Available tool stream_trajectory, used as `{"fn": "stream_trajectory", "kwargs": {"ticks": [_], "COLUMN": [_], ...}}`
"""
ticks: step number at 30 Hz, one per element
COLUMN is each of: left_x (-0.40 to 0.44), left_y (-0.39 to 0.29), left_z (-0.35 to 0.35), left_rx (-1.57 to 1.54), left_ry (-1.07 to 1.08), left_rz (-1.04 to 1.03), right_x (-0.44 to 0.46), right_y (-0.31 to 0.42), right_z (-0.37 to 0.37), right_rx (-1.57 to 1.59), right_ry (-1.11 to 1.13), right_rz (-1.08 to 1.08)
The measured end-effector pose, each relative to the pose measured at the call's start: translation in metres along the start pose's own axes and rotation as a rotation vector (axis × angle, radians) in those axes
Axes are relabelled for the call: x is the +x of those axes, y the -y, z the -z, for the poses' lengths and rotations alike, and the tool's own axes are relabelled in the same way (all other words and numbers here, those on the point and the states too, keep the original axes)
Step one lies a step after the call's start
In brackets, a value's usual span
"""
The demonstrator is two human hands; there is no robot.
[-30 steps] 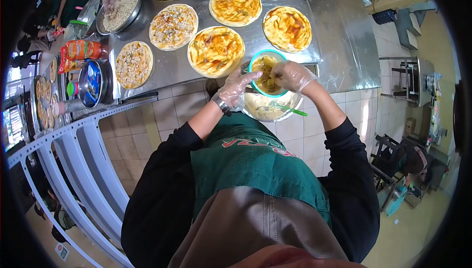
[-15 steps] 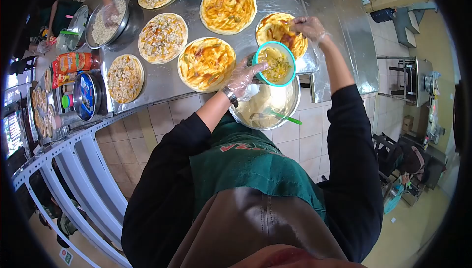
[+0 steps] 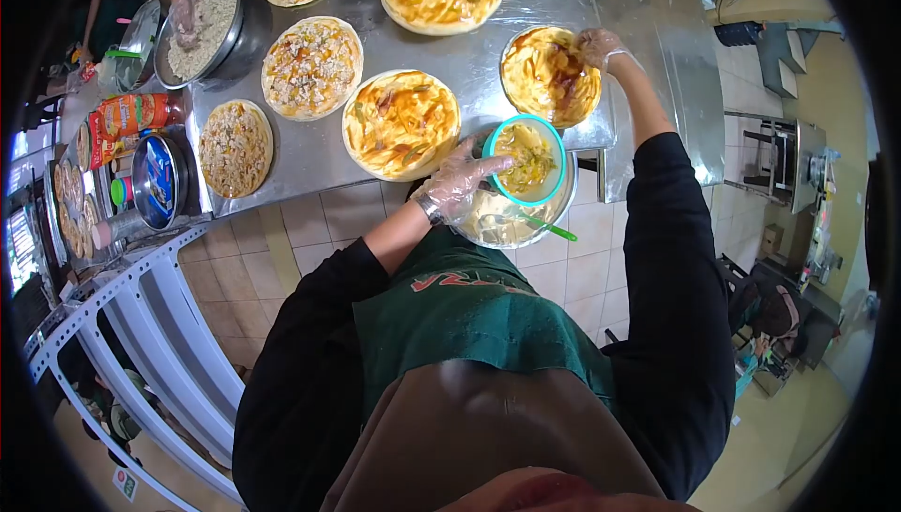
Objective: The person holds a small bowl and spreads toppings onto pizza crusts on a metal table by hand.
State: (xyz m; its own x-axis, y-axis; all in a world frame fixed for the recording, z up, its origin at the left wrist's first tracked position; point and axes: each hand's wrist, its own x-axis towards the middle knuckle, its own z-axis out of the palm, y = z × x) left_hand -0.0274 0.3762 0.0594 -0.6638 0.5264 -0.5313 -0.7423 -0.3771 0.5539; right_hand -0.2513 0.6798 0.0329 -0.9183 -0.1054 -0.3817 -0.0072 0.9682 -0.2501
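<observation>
Bowl [image 3: 557,172] (one) in left hand [image 3: 457,183]; one pizza [image 3: 544,80] by right hand [image 3: 603,46].

On my remote feed the bowl [image 3: 561,163] shows a turquoise rim around yellow-green strips [image 3: 524,157]. Just beyond the bowl I note a sauced base [image 3: 540,76], yellow swirled with reddish brown; left of the bowl, a streaked base [image 3: 402,124], yellow marbled with orange-red and flecked green. Farther left of the bowl I distinguish a speckled pizza [image 3: 312,68], off-white crumbs dotted over orange. Below the bowl, a spoon handle [image 3: 560,232] is bright green against a cream-coloured mixture [image 3: 488,220]. Nearer than the bowl, I see a dark green apron [image 3: 469,324] with red-and-white lettering.
</observation>
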Motion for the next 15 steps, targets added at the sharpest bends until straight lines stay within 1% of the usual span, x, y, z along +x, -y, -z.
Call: {"fn": "stream_trajectory", "kwargs": {"ticks": [2,3,5,6,8,10,12,13,15], "left_x": [-0.002,-0.004,-0.006,-0.007,-0.008,-0.008,-0.009,-0.009,-0.011], "left_y": [0.005,0.006,0.007,0.008,0.011,0.013,0.014,0.015,0.016], "left_z": [0.003,0.004,0.005,0.006,0.009,0.011,0.013,0.013,0.013], "left_rx": [0.019,0.019,0.053,0.052,0.065,0.059,0.055,0.058,0.060], "left_ry": [-0.017,-0.017,-0.057,-0.056,-0.069,-0.063,-0.057,-0.057,-0.059], "left_rz": [-0.003,-0.004,0.018,0.017,0.020,0.011,0.003,-0.003,-0.009], "right_x": [-0.010,-0.015,-0.024,-0.033,-0.051,-0.052,-0.051,-0.052,-0.051], "right_y": [-0.002,-0.003,-0.005,-0.001,0.015,0.014,0.013,0.012,0.009], "right_z": [0.005,0.005,0.003,0.002,-0.001,-0.015,-0.028,-0.029,-0.032], "right_rx": [-0.149,-0.150,0.264,0.262,0.571,0.568,0.281,0.281,0.030], "right_ry": [0.040,0.040,0.153,0.153,0.183,0.173,-0.012,-0.012,-0.022], "right_rz": [-0.055,-0.055,-0.132,-0.133,-0.113,-0.092,0.029,0.029,0.038]}}
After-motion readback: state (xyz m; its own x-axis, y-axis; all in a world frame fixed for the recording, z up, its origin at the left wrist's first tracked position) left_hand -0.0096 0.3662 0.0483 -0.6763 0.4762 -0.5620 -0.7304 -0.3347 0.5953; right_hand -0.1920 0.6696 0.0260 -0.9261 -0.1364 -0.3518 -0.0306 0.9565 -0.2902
